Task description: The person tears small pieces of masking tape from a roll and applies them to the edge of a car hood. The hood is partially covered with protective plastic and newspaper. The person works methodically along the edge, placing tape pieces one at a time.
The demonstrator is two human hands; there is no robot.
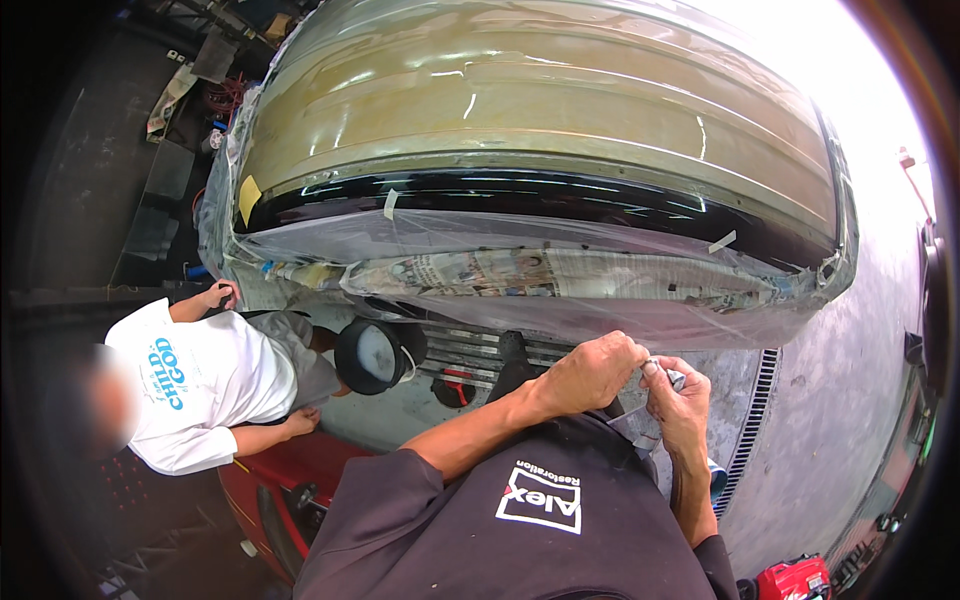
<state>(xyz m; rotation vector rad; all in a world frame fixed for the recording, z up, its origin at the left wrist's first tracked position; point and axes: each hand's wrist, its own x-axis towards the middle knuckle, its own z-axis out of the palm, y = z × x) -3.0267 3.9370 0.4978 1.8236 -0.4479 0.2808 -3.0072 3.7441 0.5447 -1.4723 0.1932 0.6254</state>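
In front of my dark shirt, my two hands meet with their fingertips together. My left hand [598, 370] is closed, its thumb and fingers pinched; what lies between them, if anything, is too small to make out. Closed too, my right hand [683, 405] grips a crumpled grey sheet [640, 428] that hangs below its fingers. Beyond the hands is a vehicle roof [540, 110], dull olive with a glossy black edge strip [480, 190]. Clear plastic film [640, 315] and a band of newspaper [500, 270] cover the side below it.
At the left stands a person [215, 375] in a white T-shirt, near a black bucket [403, 345] holding pale liquid. A slatted metal platform [470, 350] is under my feet. Red bodywork [245, 490] lies lower left. A floor drain grate [750, 420] runs at right, with a red machine [795, 580] beyond.
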